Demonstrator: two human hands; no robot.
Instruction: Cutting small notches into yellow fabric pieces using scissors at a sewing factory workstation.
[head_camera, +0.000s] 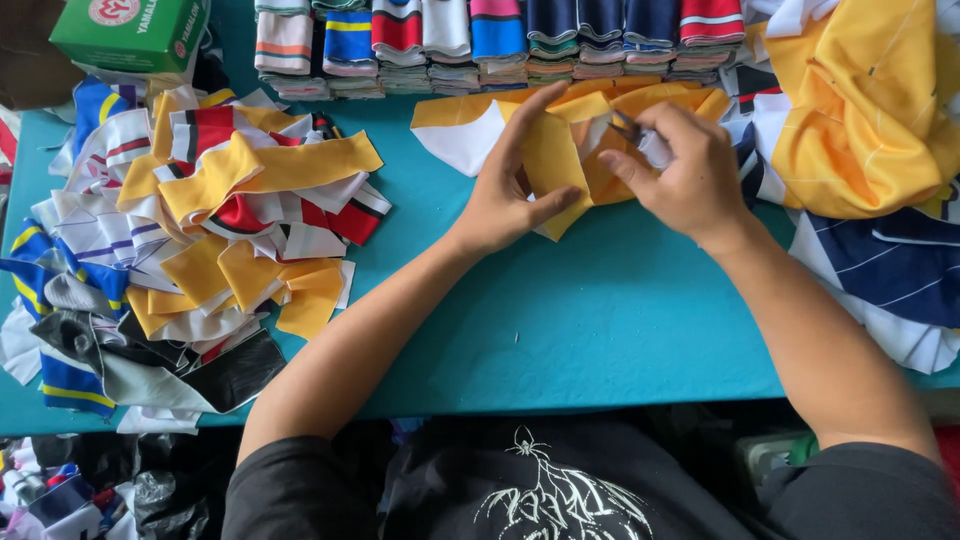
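My left hand (512, 190) pinches a folded yellow fabric piece (556, 165) between thumb and fingers, over the teal table (600, 320). My right hand (680, 175) is closed around a small metal tool (632, 130), a thread snipper by its look, with its tip at the fabric's upper edge. The piece belongs to a yellow and white collar strip (470, 125) lying flat toward the far edge.
A loose heap of yellow, white, red and blue collar pieces (200, 230) covers the left side. Folded striped collars (480, 45) are stacked in a row at the back. A green box (135, 30) sits far left. Yellow and navy garments (870, 120) pile up at right.
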